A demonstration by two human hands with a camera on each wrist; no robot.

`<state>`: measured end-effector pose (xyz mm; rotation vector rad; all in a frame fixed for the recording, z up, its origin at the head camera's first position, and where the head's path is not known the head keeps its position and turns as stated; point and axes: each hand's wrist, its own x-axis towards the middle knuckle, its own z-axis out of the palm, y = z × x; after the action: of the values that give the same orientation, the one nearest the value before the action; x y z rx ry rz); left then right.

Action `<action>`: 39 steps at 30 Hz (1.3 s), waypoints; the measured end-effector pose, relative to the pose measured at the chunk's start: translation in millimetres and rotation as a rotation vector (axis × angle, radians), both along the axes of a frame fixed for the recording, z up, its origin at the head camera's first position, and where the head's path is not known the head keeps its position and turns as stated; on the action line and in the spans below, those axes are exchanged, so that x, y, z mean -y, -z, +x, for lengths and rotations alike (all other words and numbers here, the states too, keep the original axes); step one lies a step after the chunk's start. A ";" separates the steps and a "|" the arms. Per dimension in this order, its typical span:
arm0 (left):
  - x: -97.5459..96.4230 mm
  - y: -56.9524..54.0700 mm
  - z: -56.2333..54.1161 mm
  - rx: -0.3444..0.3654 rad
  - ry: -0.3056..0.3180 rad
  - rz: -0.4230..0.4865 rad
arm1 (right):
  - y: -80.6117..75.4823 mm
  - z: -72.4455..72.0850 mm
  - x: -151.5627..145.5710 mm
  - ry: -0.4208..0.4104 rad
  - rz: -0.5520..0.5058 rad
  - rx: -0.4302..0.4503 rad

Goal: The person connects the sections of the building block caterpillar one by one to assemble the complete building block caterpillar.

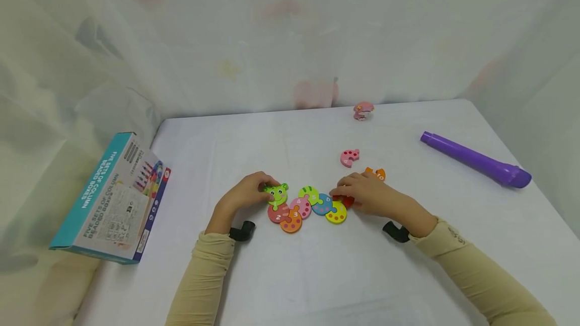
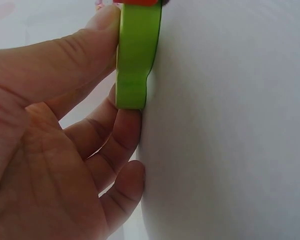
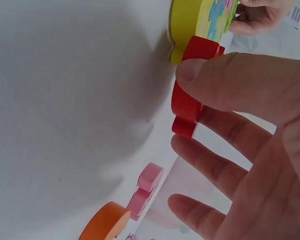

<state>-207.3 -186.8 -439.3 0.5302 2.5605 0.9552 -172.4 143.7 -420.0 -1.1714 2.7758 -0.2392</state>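
Observation:
A row of joined caterpillar puzzle pieces lies on the white table, among them a red piece marked 2 (image 1: 277, 214), an orange piece marked 3 (image 1: 291, 222), a blue piece (image 1: 322, 205) and a yellow piece (image 1: 337, 214). At the row's left end, my left hand (image 1: 246, 192) holds the green caterpillar head piece (image 2: 135, 60) between thumb and fingers. My right hand (image 1: 369, 192) pinches a red puzzle piece (image 3: 188, 97) by its edge, right at the yellow piece. Part of that red piece is hidden under the fingers in the head view.
Loose beyond the right hand are an orange piece (image 1: 380, 173) and a pink piece (image 1: 350, 157). A small pink toy (image 1: 363, 110) stands near the table's back edge. To the right lies a purple tube-like object (image 1: 476, 160); a bead-set box (image 1: 113, 205) sits at the left.

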 end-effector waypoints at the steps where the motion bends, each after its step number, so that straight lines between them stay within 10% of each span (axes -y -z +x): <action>1: 0.0 -0.1 -0.1 -0.001 0.000 0.000 | -0.4 0.4 0.6 -0.004 0.000 0.003; 12: -0.8 -2.5 -0.4 0.007 -0.004 -0.002 | -5.6 -5.7 -1.1 0.027 0.006 0.087; 19: -1.0 -3.9 -0.8 0.012 -0.015 -0.006 | -20.1 -43.8 -13.7 0.158 -0.064 0.041; 26: -2.4 -2.9 2.1 0.028 -0.023 -0.003 | -7.3 -77.3 -15.9 0.257 -0.018 0.179; 39: -3.2 -5.5 2.0 0.015 -0.005 -0.010 | 4.8 -68.3 -6.4 0.321 0.030 0.135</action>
<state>-205.3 -183.6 -433.9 0.5119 2.5529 0.9435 -240.7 150.1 -424.8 -0.6705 2.8214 -0.2927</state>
